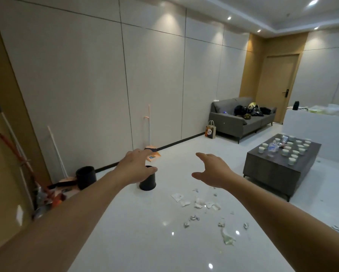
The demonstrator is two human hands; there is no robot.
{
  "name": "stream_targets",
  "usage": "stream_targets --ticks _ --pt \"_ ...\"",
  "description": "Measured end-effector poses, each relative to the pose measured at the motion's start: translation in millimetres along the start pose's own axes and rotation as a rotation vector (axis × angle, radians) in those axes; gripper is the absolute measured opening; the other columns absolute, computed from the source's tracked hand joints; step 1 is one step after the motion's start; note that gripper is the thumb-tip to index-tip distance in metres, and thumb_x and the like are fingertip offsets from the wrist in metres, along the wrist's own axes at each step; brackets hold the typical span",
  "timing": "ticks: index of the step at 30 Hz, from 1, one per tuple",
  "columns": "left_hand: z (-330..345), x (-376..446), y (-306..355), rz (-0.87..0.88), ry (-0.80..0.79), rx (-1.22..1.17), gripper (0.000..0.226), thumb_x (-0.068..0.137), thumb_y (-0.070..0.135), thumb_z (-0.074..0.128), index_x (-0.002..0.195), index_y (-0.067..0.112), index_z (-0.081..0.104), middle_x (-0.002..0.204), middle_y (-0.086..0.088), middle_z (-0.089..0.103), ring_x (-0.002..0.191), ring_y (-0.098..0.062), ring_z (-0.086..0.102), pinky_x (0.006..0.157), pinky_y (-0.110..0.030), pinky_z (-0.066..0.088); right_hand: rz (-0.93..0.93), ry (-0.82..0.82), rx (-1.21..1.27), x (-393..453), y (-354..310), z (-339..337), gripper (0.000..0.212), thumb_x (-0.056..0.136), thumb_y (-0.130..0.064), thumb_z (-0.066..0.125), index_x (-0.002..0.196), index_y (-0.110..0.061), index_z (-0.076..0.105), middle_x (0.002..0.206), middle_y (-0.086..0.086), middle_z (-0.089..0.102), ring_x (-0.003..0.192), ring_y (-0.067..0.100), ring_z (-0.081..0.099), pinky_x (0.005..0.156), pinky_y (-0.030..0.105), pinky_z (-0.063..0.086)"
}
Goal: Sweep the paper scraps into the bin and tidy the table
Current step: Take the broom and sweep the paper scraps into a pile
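Bare forearms [70, 218] — scraps [199, 205], unlabelled black bin [148, 180].

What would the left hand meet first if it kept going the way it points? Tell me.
Probably the dustpan by the wall: the left hand points up and away over the black bin, fingertips overlapping the dustpan in view. Depth is unclear, so open floor may lie between.

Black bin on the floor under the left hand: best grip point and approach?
Grip the black bin by its top rim from above. It stands upright, mouth up; the open left hand is already over it. Probably light enough for one hand.
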State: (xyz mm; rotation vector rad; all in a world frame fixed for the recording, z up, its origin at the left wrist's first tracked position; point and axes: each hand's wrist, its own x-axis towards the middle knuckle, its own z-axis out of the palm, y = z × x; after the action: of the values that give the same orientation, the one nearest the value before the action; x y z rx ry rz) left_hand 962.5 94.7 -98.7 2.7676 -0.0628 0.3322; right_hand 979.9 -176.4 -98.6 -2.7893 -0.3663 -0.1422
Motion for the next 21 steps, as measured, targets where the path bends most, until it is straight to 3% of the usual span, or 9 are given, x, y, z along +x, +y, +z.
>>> stream_targets --ticks 7,11,16,21 --pt "34.5 211.1 -49.6 -0.026 -0.100 -0.020 0.070 0.079 0.051 0.063 0.142 0.030 0.042 0.140 0.000 0.045 0.128 -0.023 0.039 0.100 -0.035 0.039 0.057 -0.051 -0.008 215.5 13.7 22.1 0.082 0.087 -0.048 0.069 0.154 -0.023 0.028 0.152 0.006 0.043 0.135 0.028 0.042 0.107 0.038 0.039" --pt "36.4 320.1 -68.2 -0.014 -0.046 -0.054 0.058 0.079 0.050 0.062 0.131 0.027 0.051 0.127 -0.003 0.054 0.116 -0.024 0.047 0.086 -0.031 0.039 0.063 -0.020 0.011 322.3 25.5 25.2 0.081 0.086 -0.048 0.068 0.153 -0.024 0.029 0.149 0.006 0.046 0.133 0.027 0.044 0.105 0.039 0.041" --pt "74.2 433.5 -98.0 0.006 -0.089 -0.048 0.060 0.079 0.052 0.062 0.134 0.032 0.049 0.129 0.000 0.053 0.118 -0.022 0.047 0.097 -0.036 0.043 0.077 -0.051 0.055 445.2 49.2 59.9 0.080 0.086 -0.047 0.068 0.153 -0.025 0.030 0.149 0.005 0.046 0.133 0.026 0.044 0.104 0.037 0.042" --pt "131.3 560.5 -129.3 0.026 -0.165 0.021 0.052 0.077 0.052 0.058 0.125 0.035 0.053 0.113 0.006 0.052 0.108 -0.018 0.047 0.092 -0.039 0.047 0.071 -0.069 0.094 576.4 81.7 113.8 0.081 0.085 -0.047 0.067 0.153 -0.025 0.030 0.147 0.006 0.047 0.131 0.025 0.045 0.101 0.035 0.043"
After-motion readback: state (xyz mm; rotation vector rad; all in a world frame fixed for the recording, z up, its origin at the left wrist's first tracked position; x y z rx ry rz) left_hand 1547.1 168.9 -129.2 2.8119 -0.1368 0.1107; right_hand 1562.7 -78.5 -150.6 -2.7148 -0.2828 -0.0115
